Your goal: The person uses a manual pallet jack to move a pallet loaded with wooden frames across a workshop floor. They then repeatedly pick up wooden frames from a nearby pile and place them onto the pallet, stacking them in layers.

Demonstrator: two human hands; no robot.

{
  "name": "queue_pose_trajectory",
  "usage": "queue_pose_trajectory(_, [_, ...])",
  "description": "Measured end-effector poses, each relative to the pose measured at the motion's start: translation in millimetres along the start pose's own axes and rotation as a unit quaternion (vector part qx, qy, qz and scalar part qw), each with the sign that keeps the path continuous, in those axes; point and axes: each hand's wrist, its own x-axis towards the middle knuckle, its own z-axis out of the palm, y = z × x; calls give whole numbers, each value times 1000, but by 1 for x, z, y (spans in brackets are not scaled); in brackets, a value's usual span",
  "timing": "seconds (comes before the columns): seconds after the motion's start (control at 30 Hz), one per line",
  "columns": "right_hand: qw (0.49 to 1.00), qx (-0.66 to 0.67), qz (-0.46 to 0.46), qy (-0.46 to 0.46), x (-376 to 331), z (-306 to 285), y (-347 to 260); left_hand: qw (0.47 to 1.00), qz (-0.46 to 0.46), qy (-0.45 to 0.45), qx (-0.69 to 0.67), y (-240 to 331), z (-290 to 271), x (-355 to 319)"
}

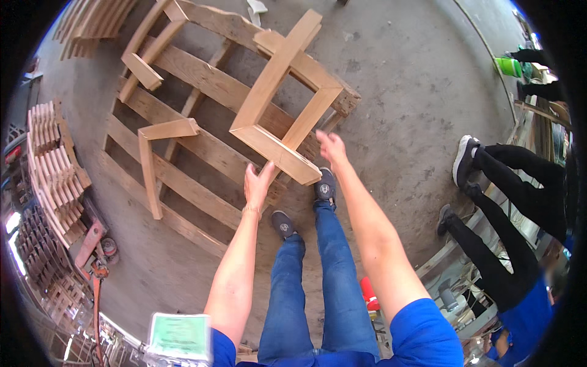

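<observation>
**Wooden frame [275, 79] beyond our hands**

The frame lies on the pallet [195, 76], its long rail [293, 52] running away to our right, its near board [278, 153] slanting across before us. Our left hand [257, 185] is nearer, right at that board, fingers spread from the thumb; touching or not, we cannot tell. Our right hand [333, 150] is apart, right of the frame, fingers loosely bent around nothing.
</observation>
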Motion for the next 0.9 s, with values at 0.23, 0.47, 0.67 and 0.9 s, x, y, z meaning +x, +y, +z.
queue_pose_trajectory(0.23, [997, 45, -34, 60, 84, 26, -13, 966, -24, 17, -257, 15, 58, 78])
queue_pose_trajectory(0.47, [940, 329, 4, -95, 98, 29, 2, 804, -131, -79, -575, -28, 50, 95])
queue_pose_trajectory(0.67, [920, 346, 32, -183, 107, 32, -1, 957, 154, 158, -187, -29, -4, 146])
queue_pose_trajectory(0.9, [899, 367, -29, -237, 119, 7, 14, 948, 214, -210, 109, 65, -16, 216])
